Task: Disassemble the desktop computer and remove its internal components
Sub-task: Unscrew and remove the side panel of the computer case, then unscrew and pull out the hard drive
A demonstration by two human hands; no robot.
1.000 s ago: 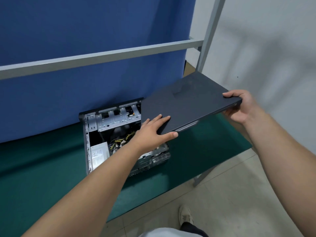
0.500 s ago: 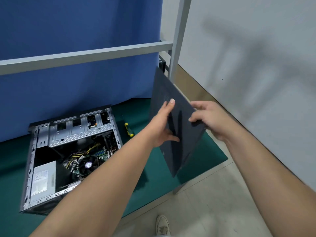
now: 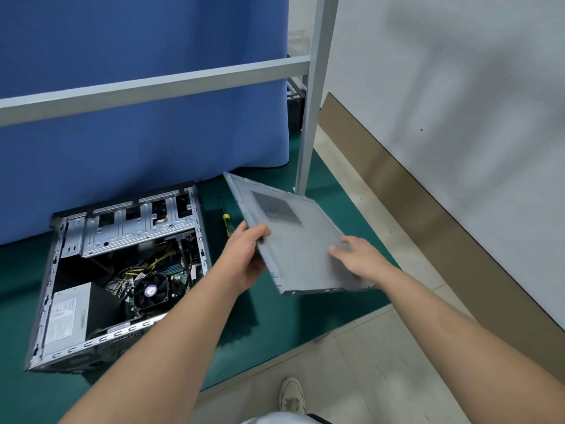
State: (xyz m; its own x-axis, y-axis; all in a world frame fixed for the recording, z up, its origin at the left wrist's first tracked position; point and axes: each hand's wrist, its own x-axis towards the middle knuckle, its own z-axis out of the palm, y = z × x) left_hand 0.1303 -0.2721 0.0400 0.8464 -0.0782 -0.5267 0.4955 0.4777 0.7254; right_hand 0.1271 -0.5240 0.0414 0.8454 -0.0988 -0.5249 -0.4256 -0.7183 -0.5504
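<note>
I'm seeing even, soft overhead light, no harsh hotspots. Broad blurry shadows of the frame fall across the white wall (image 3: 458, 87) on the right. The side panel (image 3: 293, 240) casts a dark patch on the green mat (image 3: 275, 316) under it. Right hand (image 3: 359, 255) is smeared with motion blur, fingers soft; left hand (image 3: 244, 258) is sharper. Wide-angle bend shows on the grey rail (image 3: 153, 87) and post. Case interior (image 3: 122, 270) reads dim, with mild compression softness overall.

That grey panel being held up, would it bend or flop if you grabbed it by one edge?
Probably stiff: the side panel stays flat though the left hand grips only one edge. Likely light, being thin. Its folded metal rim may be sharp.
</note>
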